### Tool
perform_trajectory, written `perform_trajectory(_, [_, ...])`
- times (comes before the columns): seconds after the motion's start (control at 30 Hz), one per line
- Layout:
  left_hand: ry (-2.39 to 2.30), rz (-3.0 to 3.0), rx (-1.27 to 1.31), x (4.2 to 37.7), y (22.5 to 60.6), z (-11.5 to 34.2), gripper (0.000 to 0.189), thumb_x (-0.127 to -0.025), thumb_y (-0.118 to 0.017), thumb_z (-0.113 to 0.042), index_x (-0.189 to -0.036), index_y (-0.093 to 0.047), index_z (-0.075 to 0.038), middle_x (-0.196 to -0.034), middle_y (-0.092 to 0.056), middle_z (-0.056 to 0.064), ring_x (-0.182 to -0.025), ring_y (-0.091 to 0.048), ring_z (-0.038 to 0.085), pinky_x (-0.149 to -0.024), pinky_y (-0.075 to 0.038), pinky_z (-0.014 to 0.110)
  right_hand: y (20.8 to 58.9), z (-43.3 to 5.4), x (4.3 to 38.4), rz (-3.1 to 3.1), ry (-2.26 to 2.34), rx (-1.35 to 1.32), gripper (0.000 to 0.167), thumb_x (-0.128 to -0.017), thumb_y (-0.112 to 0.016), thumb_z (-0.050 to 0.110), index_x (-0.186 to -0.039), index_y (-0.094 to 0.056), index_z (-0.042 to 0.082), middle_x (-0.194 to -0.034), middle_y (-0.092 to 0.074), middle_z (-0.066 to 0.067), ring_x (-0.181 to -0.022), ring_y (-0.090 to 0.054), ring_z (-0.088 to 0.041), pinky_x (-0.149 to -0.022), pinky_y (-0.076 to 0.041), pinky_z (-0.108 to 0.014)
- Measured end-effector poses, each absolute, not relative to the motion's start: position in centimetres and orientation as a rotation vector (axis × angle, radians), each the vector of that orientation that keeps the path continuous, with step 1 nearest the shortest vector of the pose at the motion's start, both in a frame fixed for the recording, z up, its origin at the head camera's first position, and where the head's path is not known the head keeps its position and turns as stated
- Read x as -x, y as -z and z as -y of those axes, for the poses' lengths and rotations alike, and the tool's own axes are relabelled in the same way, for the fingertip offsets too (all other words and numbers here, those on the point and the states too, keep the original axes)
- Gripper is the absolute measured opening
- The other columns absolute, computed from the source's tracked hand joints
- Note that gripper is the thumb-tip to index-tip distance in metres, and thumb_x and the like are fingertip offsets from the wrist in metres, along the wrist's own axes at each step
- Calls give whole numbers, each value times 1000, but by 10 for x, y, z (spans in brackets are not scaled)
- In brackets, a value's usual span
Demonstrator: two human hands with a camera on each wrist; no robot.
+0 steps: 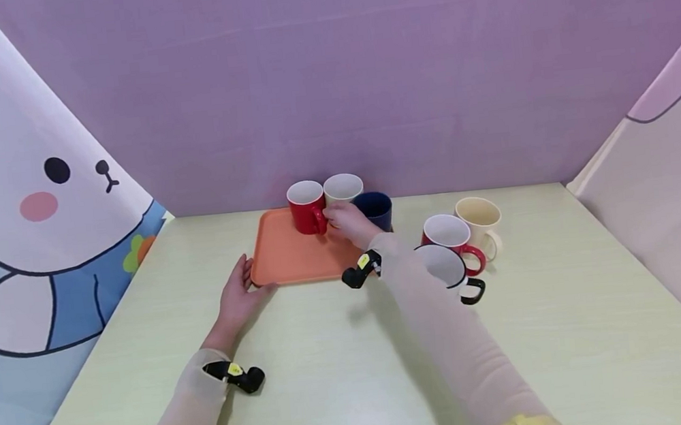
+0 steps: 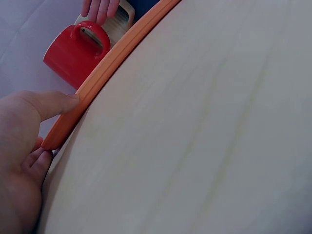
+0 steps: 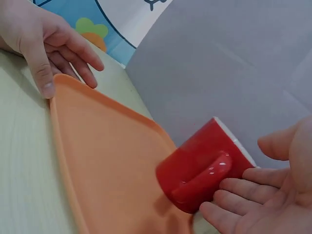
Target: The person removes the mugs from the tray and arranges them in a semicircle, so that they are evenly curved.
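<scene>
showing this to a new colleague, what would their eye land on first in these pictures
The large white cartoon animal with a pink cheek fills the head view's left side. Near the middle, a glossy red, ceramic-looking mug with a white inside stands at the back of a flat orange rectangular tray, the person's right hand beside its handle. The left hand touches the tray's near left corner.

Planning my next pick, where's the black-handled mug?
In the head view, the black-handled mug stands right of the orange tray, partly behind the right sleeve.
</scene>
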State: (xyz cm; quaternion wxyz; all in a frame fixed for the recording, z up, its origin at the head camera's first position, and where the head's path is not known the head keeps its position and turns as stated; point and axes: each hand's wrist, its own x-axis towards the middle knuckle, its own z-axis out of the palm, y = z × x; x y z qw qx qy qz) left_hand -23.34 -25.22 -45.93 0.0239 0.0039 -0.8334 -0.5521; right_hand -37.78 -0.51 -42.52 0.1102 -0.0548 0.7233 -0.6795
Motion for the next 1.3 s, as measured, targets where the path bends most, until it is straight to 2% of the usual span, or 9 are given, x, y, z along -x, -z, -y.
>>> perform_trajectory(0.13, [1708, 2571, -9, 234, 459, 252, 96, -90, -73, -9, -158, -6, 0, -160, -25, 22, -145, -29, 34, -120, -28, 41, 413, 11, 356, -2019, 2033, 172, 26, -103, -50, 16, -118, -63, -2, -104, -59, -13, -91, -53, -25, -80, -48, -31])
perform_trajectory(0.23, [1709, 2566, -4, 235, 459, 253, 96, -90, -73, -9, -158, -6, 1, -160, -25, 23, -145, -29, 34, -119, -29, 41, 409, 13, 346, -1884, 2079, 139, 34, -106, -44, 17, -133, -55, -1, -126, -57, -14, -112, -54, -29, -99, -49, -38])
perform_trajectory(0.3, [1713, 2566, -2, 235, 459, 253, 96, -90, -73, -9, -158, -6, 1, -160, -25, 23, -145, -30, 34, -119, -29, 41, 400, 14, 337, -1821, 2091, 68, 41, -108, -38, 14, -145, -43, -4, -144, -47, -17, -130, -44, -34, -113, -38, -46])
perform_trajectory(0.37, [1717, 2566, 1, 235, 459, 253, 96, -90, -73, -9, -158, -6, 1, -160, -25, 23, -145, -29, 34, -119, -29, 41, 398, 15, 334, -1767, 2122, 36, 42, -109, -36, 12, -146, -39, -7, -148, -42, -20, -136, -39, -36, -117, -32, -48])
perform_trajectory(0.5, [1716, 2568, -4, 233, 458, 253, 96, -90, -73, -9, -158, -6, 1, -160, -24, 23, -146, -29, 35, -120, -28, 41, 399, 16, 333, -1729, 2168, -1, 38, -108, -38, 11, -139, -44, -10, -134, -49, -23, -122, -46, -35, -115, -36, -46])
perform_trajectory(0.67, [1718, 2568, 1, 233, 458, 253, 96, -90, -73, -9, -158, -5, 1, -159, -25, 24, -145, -29, 35, -120, -28, 42, 406, 19, 334, -1768, 2176, -30, 31, -107, -42, 10, -130, -51, -9, -110, -59, -17, -93, -53, -28, -94, -50, -42])
perform_trajectory(0.77, [1725, 2562, 9, 234, 459, 253, 97, -90, -73, -8, -158, -5, 2, -159, -25, 24, -145, -29, 36, -120, -28, 42, 409, 20, 333, -1786, 2178, -31, 28, -105, -46, 10, -125, -55, -9, -99, -61, -13, -82, -55, -23, -88, -54, -40])
perform_trajectory(0.97, [1724, 2571, -9, 234, 460, 254, 97, -90, -73, -9, -158, -5, 0, -160, -24, 23, -146, -28, 35, -120, -28, 41, 411, 19, 328, -1794, 2163, 23, 29, -103, -54, 12, -123, -59, -9, -94, -61, -10, -81, -58, -20, -99, -53, -46])
perform_trajectory(1.3, [1722, 2571, 2, 234, 460, 254, 96, -90, -72, -7, -158, -5, 1, -160, -24, 24, -146, -28, 36, -120, -27, 42, 410, 17, 326, -1807, 2139, 30, 27, -103, -55, 12, -119, -60, -9, -95, -61, -10, -80, -58, -20, -98, -53, -46])
